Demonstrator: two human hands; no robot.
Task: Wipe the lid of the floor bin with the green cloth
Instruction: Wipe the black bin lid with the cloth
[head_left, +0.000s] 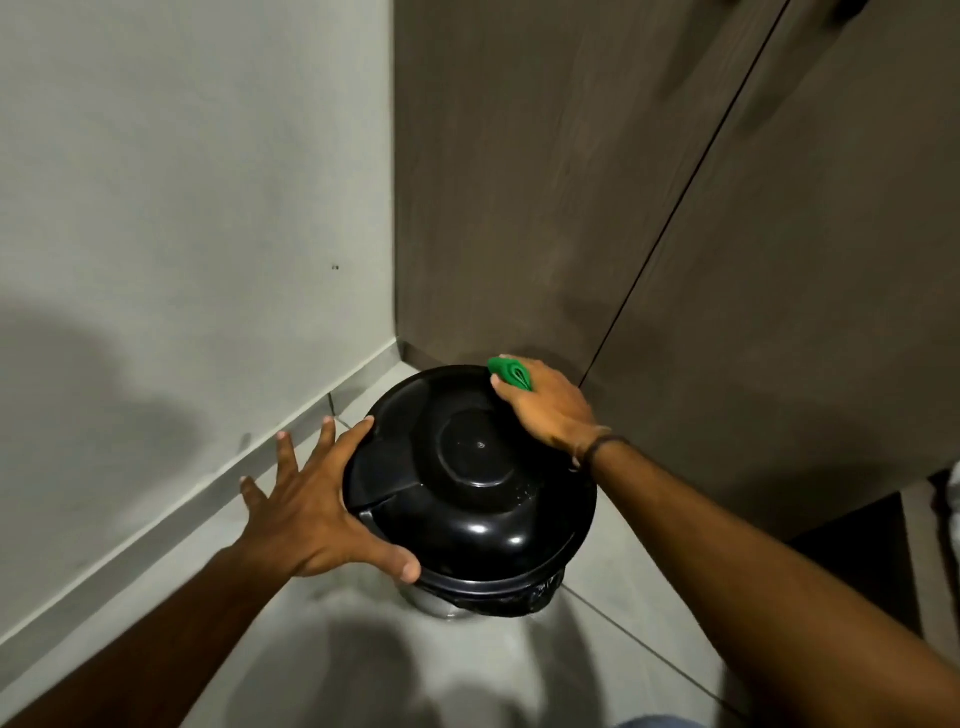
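Note:
A round floor bin stands in a corner with a glossy black domed lid (470, 483) on top. My left hand (322, 499) is spread against the lid's left edge, thumb at the near rim and fingers apart. My right hand (545, 405) rests on the lid's far right edge, pressing a folded green cloth (511, 371) onto it. Only the far end of the cloth shows past my fingers. A dark band sits on my right wrist.
A grey wall (182, 208) with a skirting board runs along the left. Brown wooden cupboard doors (727, 260) close in behind and to the right. A black bin liner (540, 595) hangs out under the lid. The floor (623, 597) is pale tile.

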